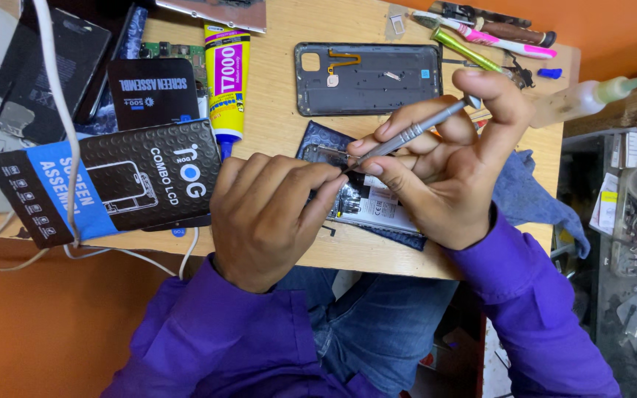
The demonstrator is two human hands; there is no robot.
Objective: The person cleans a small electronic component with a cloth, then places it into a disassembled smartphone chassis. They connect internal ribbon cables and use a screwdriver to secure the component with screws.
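An opened phone [377, 206] lies on a wooden table [274, 125], its inside and battery showing. My right hand [451, 173] grips a slim grey screwdriver [414, 133], tip down on the phone's upper left part. My left hand [267, 217] rests on the phone's left edge, fingers curled against it beside the screwdriver tip. The phone's grey back cover [366, 77] lies apart, farther back on the table.
A yellow glue tube [226, 81] and black and blue screen boxes [112, 180] sit at the left. White cables [60, 110] cross them. A blue cloth [532, 199] lies under the phone at right. Tools [495, 37] and a squeeze bottle [591, 96] are at the far right.
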